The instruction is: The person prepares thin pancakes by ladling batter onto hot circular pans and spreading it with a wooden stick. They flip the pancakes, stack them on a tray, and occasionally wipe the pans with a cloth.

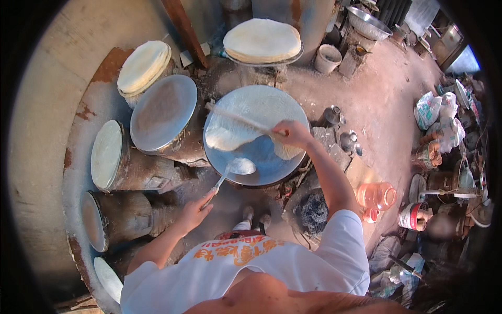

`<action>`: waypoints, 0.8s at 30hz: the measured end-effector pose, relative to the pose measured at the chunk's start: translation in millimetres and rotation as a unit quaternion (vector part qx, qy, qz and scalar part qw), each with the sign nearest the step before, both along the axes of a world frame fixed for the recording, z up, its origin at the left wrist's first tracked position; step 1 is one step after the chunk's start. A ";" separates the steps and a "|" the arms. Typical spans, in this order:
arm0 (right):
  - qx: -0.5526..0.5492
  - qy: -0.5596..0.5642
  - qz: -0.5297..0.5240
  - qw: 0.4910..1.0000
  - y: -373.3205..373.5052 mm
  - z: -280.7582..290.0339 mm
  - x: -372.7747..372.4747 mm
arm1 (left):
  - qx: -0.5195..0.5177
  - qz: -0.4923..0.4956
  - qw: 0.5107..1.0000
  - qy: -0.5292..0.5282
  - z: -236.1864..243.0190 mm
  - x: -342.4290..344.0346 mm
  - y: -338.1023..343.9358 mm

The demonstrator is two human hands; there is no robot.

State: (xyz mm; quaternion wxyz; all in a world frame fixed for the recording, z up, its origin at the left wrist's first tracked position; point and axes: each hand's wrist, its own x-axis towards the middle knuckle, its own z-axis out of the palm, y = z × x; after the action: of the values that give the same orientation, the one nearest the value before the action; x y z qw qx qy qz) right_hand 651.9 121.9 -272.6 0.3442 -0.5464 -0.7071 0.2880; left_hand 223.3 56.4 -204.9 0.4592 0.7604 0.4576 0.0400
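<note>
Diagonally, the wooden spreader [240,117] runs toward upper left from the right hand [293,134], its grip closed on one end, over the central griddle [273,165]; lower left, the left hand [197,210] clasps a ladle [242,166].

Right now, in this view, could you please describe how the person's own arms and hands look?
White short T-shirt sleeves leave both forearms bare. The left hand and right hand wear no gloves, and no watch or bracelet shows.
</note>
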 end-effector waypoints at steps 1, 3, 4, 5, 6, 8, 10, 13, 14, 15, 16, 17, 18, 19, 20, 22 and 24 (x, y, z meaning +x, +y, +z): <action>-0.007 -0.007 0.030 0.999 -9.1 4.0 -3.8 | 0.005 0.018 1.000 0.014 3.4 -3.1 -2.0; -0.040 0.001 0.069 0.997 -32.8 7.5 -11.5 | 0.001 0.057 0.997 0.058 18.1 -15.9 -19.5; -0.066 0.001 0.079 0.995 -49.3 15.5 -6.3 | -0.018 0.096 0.994 0.040 10.8 -25.1 -19.6; -0.094 0.003 0.083 0.992 -65.8 21.5 -1.5 | -0.039 0.128 0.991 0.025 4.9 -34.3 -19.3; -0.117 -0.012 0.059 0.991 -62.8 29.2 5.7 | -0.054 0.164 0.985 0.002 -2.9 -38.6 -13.6; -0.129 0.050 -0.008 0.990 -51.6 17.7 -1.7 | -0.107 0.197 0.967 -0.120 -7.1 -25.4 6.3; -0.104 0.070 -0.002 0.992 -51.0 5.1 -12.7 | -0.115 0.230 0.960 -0.113 -12.8 -12.2 -3.8; -0.084 0.022 0.037 0.995 -98.3 6.4 -9.9 | -0.121 0.199 0.968 -0.092 -12.9 -26.6 -29.8; -0.117 0.035 0.009 0.992 -119.6 18.0 -1.8 | -0.128 0.191 0.970 -0.079 -14.4 -33.8 -30.5; -0.150 0.048 -0.017 0.987 -135.1 23.3 -1.3 | -0.135 0.185 0.971 -0.065 -14.8 -38.2 -33.1; -0.156 0.022 -0.102 0.982 -135.8 12.4 -6.5 | -0.132 0.173 0.973 -0.078 -12.6 -31.8 -25.5; -0.039 0.003 -0.149 0.988 -133.9 10.8 -14.2 | -0.145 0.176 0.969 -0.098 -15.6 -26.1 -20.5; -0.008 0.013 -0.149 0.989 -134.8 -3.0 -24.6 | -0.155 0.175 0.964 -0.123 -21.8 -16.1 -14.1; 0.026 0.025 -0.147 0.989 -135.6 -15.6 -35.9 | -0.162 0.175 0.960 -0.147 -24.2 -11.3 -11.2; 0.044 -0.034 -0.110 0.992 -144.7 -14.0 -46.2 | -0.158 0.162 0.963 -0.149 -22.7 -12.8 -11.3; 0.033 -0.103 -0.107 0.988 -187.1 1.3 -82.7 | -0.165 0.167 0.954 -0.186 -2.3 -28.3 -10.1; 0.061 -0.052 -0.203 0.976 -234.9 -0.1 -128.6 | -0.193 0.196 0.934 -0.228 44.3 -44.0 5.1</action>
State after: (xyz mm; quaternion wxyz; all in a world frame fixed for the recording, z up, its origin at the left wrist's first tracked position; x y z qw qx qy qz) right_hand 523.3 -113.0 -272.8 0.3911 -0.6709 -0.6143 0.1400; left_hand 179.3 61.5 -160.5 0.6724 0.5227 0.4792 0.2122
